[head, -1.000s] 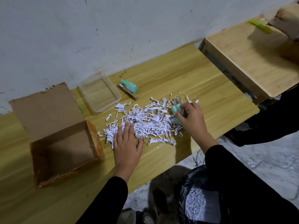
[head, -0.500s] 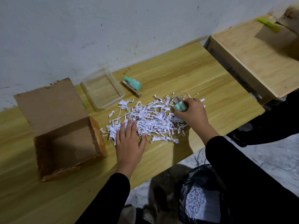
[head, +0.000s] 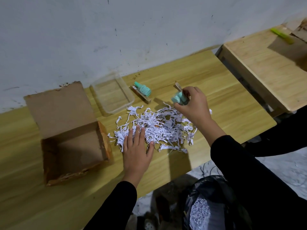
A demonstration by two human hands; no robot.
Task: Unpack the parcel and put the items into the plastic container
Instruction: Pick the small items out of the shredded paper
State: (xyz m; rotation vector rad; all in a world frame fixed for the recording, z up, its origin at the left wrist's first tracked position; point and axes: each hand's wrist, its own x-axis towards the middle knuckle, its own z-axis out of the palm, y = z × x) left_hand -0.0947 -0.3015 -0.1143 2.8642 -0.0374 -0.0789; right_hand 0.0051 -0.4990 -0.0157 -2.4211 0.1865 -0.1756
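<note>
1. Mint-green plastic up in the air: the right hand [head: 192, 103] is lifted above the far edge of the shredded paper [head: 157, 128], fingers closed round a small green bottle [head: 178, 98] with a thin wooden stick [head: 178, 86] poking up beside it; whether there is more than one bottle in that grip I cannot tell.

2. The left hand [head: 137, 149] lies flat, fingers spread and holding nothing, pressing on the near-left part of the shreds; it looks like an anchor for the pile.

3. The cardboard parcel box [head: 73, 150] sits open at the left, flap raised, and its inside looks bare; so the tipping-out seems done, and the step in hand reads as picking items out of the filler.

4. The clear plastic container [head: 114, 95] stands near the wall, between the box flap and a second green bottle [head: 143, 89] that lies on a small wooden piece [head: 141, 95] just beside its right wall; nothing shows inside the container yet.

5. Next call, as I judge it: carry the held bottle left and away, past the loose one, and lower it over the rim into the container; then fetch the bottle on the table; a comb through the paper for anything buried would be wise.
</note>
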